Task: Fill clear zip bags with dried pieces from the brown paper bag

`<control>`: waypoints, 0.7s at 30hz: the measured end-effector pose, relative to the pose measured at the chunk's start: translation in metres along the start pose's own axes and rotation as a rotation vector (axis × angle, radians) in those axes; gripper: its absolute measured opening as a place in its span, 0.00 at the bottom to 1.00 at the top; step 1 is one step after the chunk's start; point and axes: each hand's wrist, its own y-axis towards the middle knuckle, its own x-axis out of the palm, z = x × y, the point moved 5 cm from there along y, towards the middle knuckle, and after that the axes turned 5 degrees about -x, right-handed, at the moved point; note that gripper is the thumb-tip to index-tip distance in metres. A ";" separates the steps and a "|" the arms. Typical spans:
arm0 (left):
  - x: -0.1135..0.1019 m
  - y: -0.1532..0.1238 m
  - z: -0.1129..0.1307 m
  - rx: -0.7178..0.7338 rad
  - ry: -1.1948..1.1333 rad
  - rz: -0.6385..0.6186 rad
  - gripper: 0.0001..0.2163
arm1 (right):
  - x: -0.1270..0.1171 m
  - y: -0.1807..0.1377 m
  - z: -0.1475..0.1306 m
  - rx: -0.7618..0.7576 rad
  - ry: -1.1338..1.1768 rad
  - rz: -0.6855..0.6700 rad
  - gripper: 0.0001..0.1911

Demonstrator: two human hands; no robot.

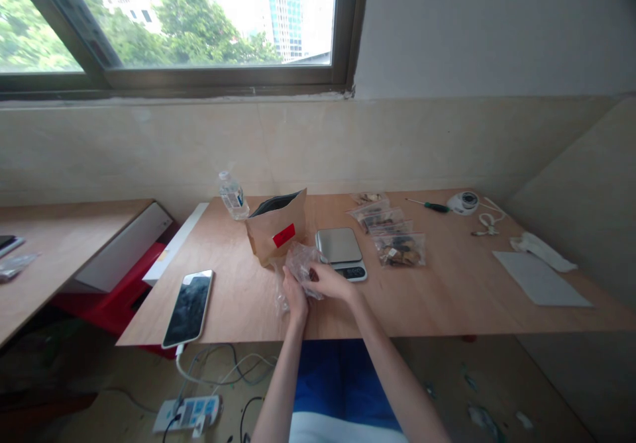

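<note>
A crinkled clear plastic bag is between my hands at the near middle of the table. My left hand is closed on the bag from the left and below. The fingers of my right hand are bent together at the bag's right side; a small dark brown thing shows by the fingertips, too small to name. Just behind the bag stands an open brown paper pouch with a red label. To the right, partly covered by my right hand, lies a digital kitchen scale with a bare steel plate.
Several zip bags of dried brown pieces lie right of the scale. Beyond them are a screwdriver, a white dome camera and a white sheet. A water bottle stands at the back left; a charging phone lies at the front-left edge.
</note>
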 end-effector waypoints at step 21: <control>-0.005 -0.007 0.011 0.055 0.069 0.046 0.24 | 0.007 -0.014 0.004 0.096 -0.009 0.153 0.05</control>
